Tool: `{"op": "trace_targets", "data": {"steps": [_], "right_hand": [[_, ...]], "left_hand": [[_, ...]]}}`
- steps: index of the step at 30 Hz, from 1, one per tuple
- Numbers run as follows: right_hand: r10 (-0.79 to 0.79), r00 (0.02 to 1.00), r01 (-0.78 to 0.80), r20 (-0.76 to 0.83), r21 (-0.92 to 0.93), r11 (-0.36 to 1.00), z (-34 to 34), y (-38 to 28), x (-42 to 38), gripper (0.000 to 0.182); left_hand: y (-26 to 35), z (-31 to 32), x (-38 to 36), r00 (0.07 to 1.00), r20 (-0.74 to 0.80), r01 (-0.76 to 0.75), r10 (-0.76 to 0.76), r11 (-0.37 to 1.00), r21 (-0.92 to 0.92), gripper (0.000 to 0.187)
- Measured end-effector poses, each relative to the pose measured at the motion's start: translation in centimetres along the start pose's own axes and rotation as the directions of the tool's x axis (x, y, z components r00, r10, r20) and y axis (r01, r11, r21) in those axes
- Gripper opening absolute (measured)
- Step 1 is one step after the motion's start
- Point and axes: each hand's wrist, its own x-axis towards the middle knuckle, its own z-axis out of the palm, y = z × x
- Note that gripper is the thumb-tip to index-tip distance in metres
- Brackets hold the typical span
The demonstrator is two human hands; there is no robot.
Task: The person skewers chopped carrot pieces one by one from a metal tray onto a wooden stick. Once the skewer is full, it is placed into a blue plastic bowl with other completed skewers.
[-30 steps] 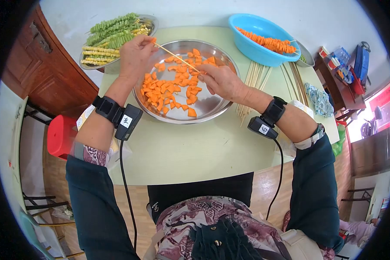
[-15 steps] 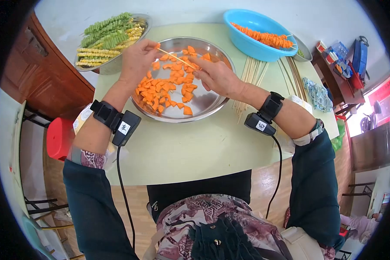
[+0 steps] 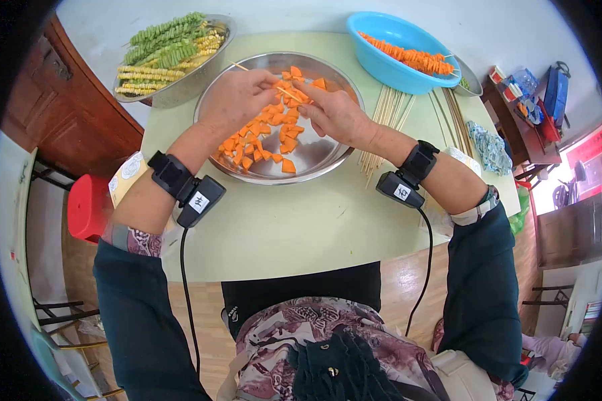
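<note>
A thin wooden skewer (image 3: 289,95) runs between my two hands over a round steel basin (image 3: 294,179). My left hand (image 3: 239,99) is closed around the skewer, whose other end (image 3: 237,65) sticks out behind the knuckles. The fingers of my right hand (image 3: 336,112) pinch the skewer near the basin's right half, and orange bits show by the fingertips. Whether these bits are on the skewer is too small to tell. Cut orange pieces (image 3: 288,166) lie scattered in the basin below.
Back left, a metal bowl (image 3: 174,95) holds skewers of green and yellow slices (image 3: 167,47). Back right, a blue basin (image 3: 388,73) holds orange loaded skewers (image 3: 415,59). Bare skewers (image 3: 389,117) and a crumpled cloth (image 3: 489,147) lie on the right. A red stool (image 3: 87,208) stands left.
My left hand has moved right along the skewer, closer to my right hand, and the skewer end now sticks out behind it. My right hand has stayed nearly in place.
</note>
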Motion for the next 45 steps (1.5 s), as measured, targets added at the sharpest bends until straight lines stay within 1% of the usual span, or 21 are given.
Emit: {"op": "trace_targets", "data": {"steps": [4,6,7,9,11,14,19,21,22,24,25,27,29,31,35,37,38,40,41,43,45], "right_hand": [[-0.011,1.0,0.011,-0.008,0.027,1.0,-0.2,-0.3,-0.3,0.039],[-0.039,0.999,0.039,-0.017,0.005,0.999,-0.2,-0.6,-0.3,0.038],[-0.067,0.997,0.067,-0.023,-0.015,0.998,-0.2,-0.7,-0.3,0.038],[-0.05,0.999,0.05,-0.019,-0.017,0.999,0.0,-0.5,-0.2,0.038],[-0.032,0.999,0.032,-0.023,-0.017,0.999,-0.2,-0.5,-0.2,0.037],[0.057,0.996,-0.056,0.074,-0.017,0.998,-0.5,-0.9,0.0,0.038],[-0.028,0.997,0.025,-0.075,-0.035,0.999,0.1,0.2,0.2,0.042],[-0.004,0.997,0.003,-0.083,-0.018,1.0,-0.1,-0.1,0.2,0.043],[0.022,0.996,-0.022,-0.091,-0.001,1.0,-0.2,-0.3,0.2,0.043],[0.078,0.994,-0.076,-0.072,0.037,0.996,-0.6,-0.8,0.1,0.044],[0.131,0.99,-0.127,-0.049,0.078,0.989,-0.7,-1.0,0.1,0.045],[0.111,0.992,-0.109,-0.065,0.023,0.994,-0.7,-1.0,0.1,0.045],[0.085,0.993,-0.088,-0.076,-0.03,0.996,-0.4,-0.9,0.0,0.046],[-0.144,0.979,0.111,-0.142,-0.217,0.97,0.3,-0.5,-0.2,0.046],[-0.107,0.992,0.089,-0.072,-0.214,0.973,-0.2,-0.6,-0.1,0.049],[0.22,0.975,-0.223,0.034,0.178,0.958,-1.1,-0.9,0.2,0.049],[0.221,0.975,-0.223,0.035,0.177,0.958,-1.2,-0.7,0.3,0.049],[0.238,0.965,-0.261,0.11,0.466,0.845,-1.2,-0.3,0.5,0.047],[0.239,0.964,-0.264,0.114,0.465,0.845,-1.2,-0.2,0.4,0.047],[0.239,0.959,-0.282,0.153,0.598,0.75,-1.3,-0.5,0.4,0.044],[0.229,0.954,-0.3,0.194,0.568,0.767,-1.6,-1.4,0.2,0.042]], "left_hand": [[0.3,-0.3,-0.3,0.999,0.041,0.016,-0.015,0.999,-0.031,0.022],[1.0,0.0,-0.6,0.982,0.169,-0.1,0.081,0.989,0.11,0.024],[1.1,0.3,-0.5,0.982,0.168,-0.099,0.08,0.989,0.108,0.024],[0.9,0.8,-0.4,0.971,0.223,-0.063,0.087,0.992,-0.109,0.025],[1.1,0.8,-0.4,0.971,0.224,-0.063,0.08,0.995,-0.08,0.024],[1.1,0.9,-0.3,0.976,0.211,-0.032,0.046,0.997,-0.07,0.023],[-0.6,0.5,0.4,0.99,0.134,-0.02,0.043,0.986,-0.165,0.023],[-0.7,-0.2,0.6,0.999,-0.016,0.033,-0.041,0.934,-0.355,0.02],[-0.7,-0.5,0.7,0.999,-0.015,0.03,-0.038,0.934,-0.356,0.02],[-0.6,-1.1,0.8,0.964,-0.131,0.157,-0.233,0.889,-0.431,0.022],[-0.6,-1.2,0.7,0.964,-0.13,0.154,-0.231,0.888,-0.432,0.022],[-0.5,-1.4,0.4,0.931,-0.069,0.28,-0.359,0.822,-0.495,0.026],[-0.2,-1.5,0.3,0.933,-0.009,0.299,-0.36,0.789,-0.537,0.027],[-0.2,-1.6,0.3,0.934,0.046,0.315,-0.355,0.756,-0.574,0.029],[-0.5,-1.5,0.7,0.95,0.09,0.279,-0.297,0.686,-0.672,0.027],[-0.8,-1.6,0.8,0.953,0.079,0.262,-0.292,0.665,-0.7,0.026],[-1.0,-1.7,0.8,0.96,0.062,0.233,-0.272,0.656,-0.718,0.026],[-1.1,-1.7,0.9,0.966,0.046,0.205,-0.256,0.643,-0.738,0.025],[-1.2,-1.8,0.9,0.965,0.055,0.214,-0.255,0.653,-0.727,0.025],[-1.0,-1.9,0.7,0.964,0.061,0.221,-0.257,0.659,-0.719,0.026],[-0.5,-1.9,0.7,0.966,0.094,0.236,-0.243,0.665,-0.708,0.025]]}}
